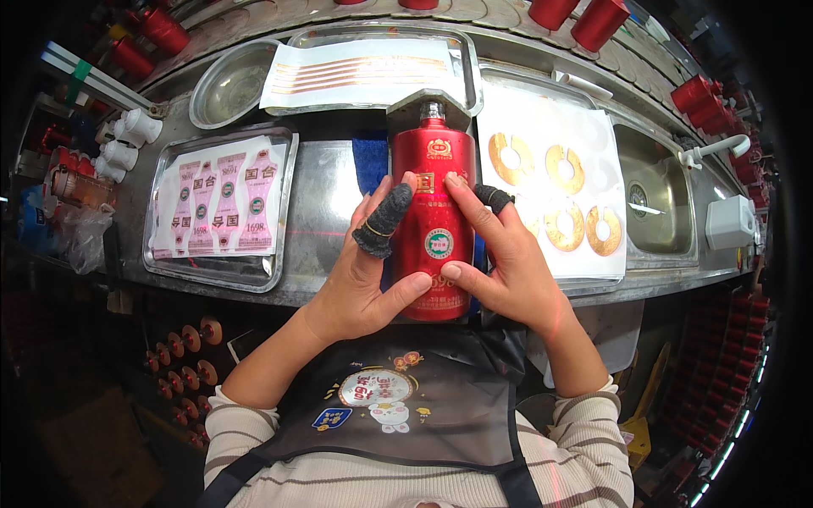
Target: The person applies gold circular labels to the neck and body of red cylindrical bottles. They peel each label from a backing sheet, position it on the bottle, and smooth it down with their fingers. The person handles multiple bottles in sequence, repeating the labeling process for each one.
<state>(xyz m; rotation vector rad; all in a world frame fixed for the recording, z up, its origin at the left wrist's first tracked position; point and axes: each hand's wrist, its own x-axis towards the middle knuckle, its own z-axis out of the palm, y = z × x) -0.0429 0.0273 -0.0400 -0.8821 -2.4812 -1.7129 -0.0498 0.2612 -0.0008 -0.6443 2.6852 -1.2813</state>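
Observation:
A glossy red bottle (pixel 433 275) with gold print and a round green-and-white emblem lies in front of me. Its clear neck points away, toward a metal holder (pixel 457 103). Along the bottle's left side my left hand (pixel 364 271) grips it, thumb low on the front and fingertips at the label. My right hand (pixel 504 262) holds the other side, its index fingertip on the upper label and its thumb near the bottom. Each hand wears a dark fabric finger cover. Some fingers are hidden behind the bottle's edges. A blue cloth (pixel 370 165) shows beneath.
Left, a metal tray (pixel 290 182) bears pink-and-white label sheets. Behind are a round metal bowl (pixel 203 106) and another tray (pixel 468 52) with gold strips on paper. Right, a white sheet (pixel 610 271) carries gold ring stickers, beside a sink (pixel 690 229). Red bottles (pixel 600 25) stand on a conveyor (pixel 474 13).

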